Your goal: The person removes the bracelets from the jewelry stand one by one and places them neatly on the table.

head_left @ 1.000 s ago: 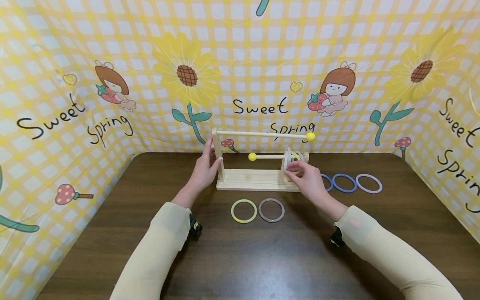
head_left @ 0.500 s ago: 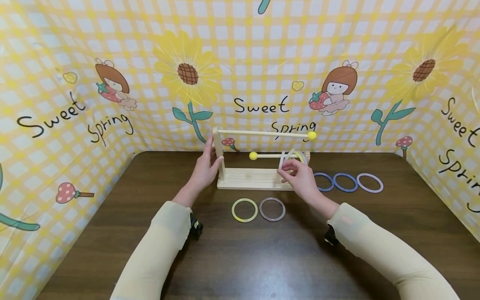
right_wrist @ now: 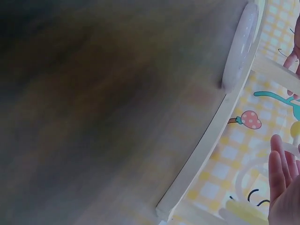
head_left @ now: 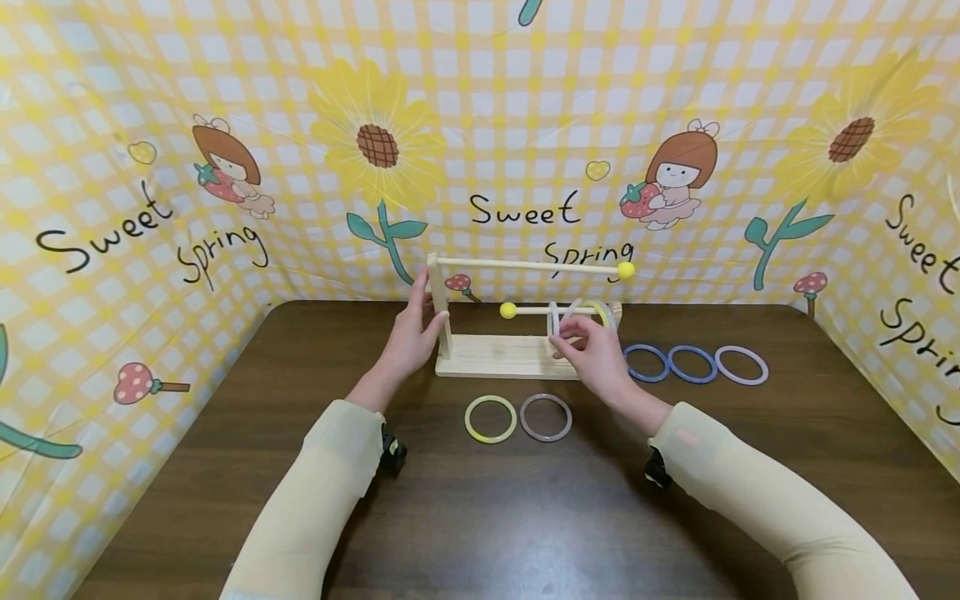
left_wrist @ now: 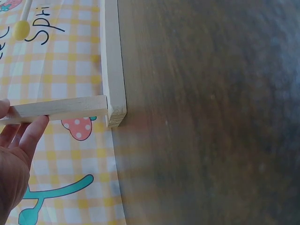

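Note:
A wooden stand [head_left: 498, 357] has an upper rod [head_left: 525, 265] and a shorter lower rod [head_left: 529, 311], each tipped with a yellow ball. My left hand [head_left: 405, 340] grips its left upright [left_wrist: 70, 108], thumb on one side and fingers on the other. With thumb and fingertips my right hand [head_left: 597, 354] pinches a pale, whitish ring [head_left: 553, 317] that hangs around the lower rod. Behind that hand, nearer the rod's right end, sit more rings, among them a pale yellow ring [head_left: 603, 312]. My right fingers partly cover these rings.
In front of the stand, a yellow-green ring [head_left: 491, 442] and a pale lilac ring [head_left: 546, 440] lie flat on the brown table [head_left: 480, 517]. Two blue rings and a light purple ring [head_left: 763, 377] lie in a row to the right. A checked cloth [head_left: 300, 83] hangs behind.
My right hand has moved left along the lower rod with the pale ring, drawing it apart from the other rings. My left hand has stayed on the upright.

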A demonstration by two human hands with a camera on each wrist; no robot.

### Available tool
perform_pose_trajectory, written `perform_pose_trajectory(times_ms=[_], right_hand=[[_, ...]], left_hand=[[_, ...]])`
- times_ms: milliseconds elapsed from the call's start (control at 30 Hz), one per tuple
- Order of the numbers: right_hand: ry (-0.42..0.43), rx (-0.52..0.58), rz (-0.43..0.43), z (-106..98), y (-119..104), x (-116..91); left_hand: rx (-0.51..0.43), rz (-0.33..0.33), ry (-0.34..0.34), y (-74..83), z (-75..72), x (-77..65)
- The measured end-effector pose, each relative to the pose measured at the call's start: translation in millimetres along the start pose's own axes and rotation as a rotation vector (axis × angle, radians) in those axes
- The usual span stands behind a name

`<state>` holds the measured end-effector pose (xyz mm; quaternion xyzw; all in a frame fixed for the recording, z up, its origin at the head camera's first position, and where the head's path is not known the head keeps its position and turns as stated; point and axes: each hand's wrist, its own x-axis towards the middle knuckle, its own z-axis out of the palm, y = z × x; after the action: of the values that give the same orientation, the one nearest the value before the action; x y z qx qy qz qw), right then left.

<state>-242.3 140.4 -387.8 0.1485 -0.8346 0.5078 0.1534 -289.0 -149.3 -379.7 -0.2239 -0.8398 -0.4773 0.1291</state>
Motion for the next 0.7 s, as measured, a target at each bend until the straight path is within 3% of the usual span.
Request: perform_pose_trajectory(times_ms=[700], right_hand=[[0.002,0.036,-0.11,27,-13,11]], left_hand=[[0.001,-0.02,-0.004,0.1,0.3,0.3]])
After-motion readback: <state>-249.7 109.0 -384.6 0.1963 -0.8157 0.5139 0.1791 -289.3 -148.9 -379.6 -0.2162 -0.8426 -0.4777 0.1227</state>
